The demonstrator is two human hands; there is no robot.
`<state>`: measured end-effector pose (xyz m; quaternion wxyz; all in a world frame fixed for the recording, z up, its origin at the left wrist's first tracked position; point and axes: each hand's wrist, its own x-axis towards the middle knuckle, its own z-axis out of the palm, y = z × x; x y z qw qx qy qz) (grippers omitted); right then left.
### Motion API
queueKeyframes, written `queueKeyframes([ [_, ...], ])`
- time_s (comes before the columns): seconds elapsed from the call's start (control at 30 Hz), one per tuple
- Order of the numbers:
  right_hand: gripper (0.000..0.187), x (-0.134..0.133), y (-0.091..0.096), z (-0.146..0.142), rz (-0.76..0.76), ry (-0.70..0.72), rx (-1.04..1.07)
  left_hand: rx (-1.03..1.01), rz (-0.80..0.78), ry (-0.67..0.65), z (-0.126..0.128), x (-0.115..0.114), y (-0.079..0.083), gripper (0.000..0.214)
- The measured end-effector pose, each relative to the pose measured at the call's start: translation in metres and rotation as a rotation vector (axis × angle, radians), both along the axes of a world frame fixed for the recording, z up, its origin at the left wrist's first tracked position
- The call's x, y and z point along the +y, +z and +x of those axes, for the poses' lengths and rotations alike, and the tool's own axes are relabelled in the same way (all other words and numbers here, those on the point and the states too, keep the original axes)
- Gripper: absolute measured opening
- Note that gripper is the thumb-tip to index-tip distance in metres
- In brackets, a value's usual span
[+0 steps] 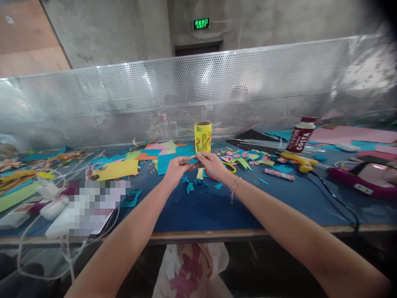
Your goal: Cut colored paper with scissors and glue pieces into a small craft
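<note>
Both my arms reach out over the blue table. My left hand and my right hand meet above its middle, fingertips pinched together on a small blue paper piece; what else they grip is too small to make out. Small blue paper scraps lie just under the hands. A yellow tape roll stands upright right behind them. Scissors with yellow and red handles lie by my right wrist.
Coloured paper sheets and cuttings cover the left and middle. A brown Costa bottle, a yellow glue gun and a pink device with a black cable sit right. White chargers and cables lie left. A perforated metal screen backs the table.
</note>
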<state>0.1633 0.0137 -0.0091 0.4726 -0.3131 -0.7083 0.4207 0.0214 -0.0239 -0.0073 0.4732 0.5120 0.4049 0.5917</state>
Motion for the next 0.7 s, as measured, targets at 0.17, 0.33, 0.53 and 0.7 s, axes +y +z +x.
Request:
queueKeyframes([
  [0.17, 0.026, -0.004, 0.000, 0.002, 0.159, -0.070, -0.269, 0.043, 0.007, -0.007, -0.004, 0.004, -0.002, 0.023],
  [0.33, 0.030, -0.008, 0.004, 0.004, 0.378, -0.069, -0.480, 0.127, -0.005, -0.030, -0.004, 0.002, 0.000, 0.025],
  [0.53, 0.030, -0.008, 0.002, 0.006, 0.362, 0.015, -0.427, 0.063, -0.075, -0.085, -0.006, 0.004, -0.002, 0.022],
  [0.7, 0.030, -0.012, 0.006, 0.005, 0.346, 0.040, -0.344, 0.001, -0.082, -0.136, -0.006, 0.003, -0.002, 0.021],
])
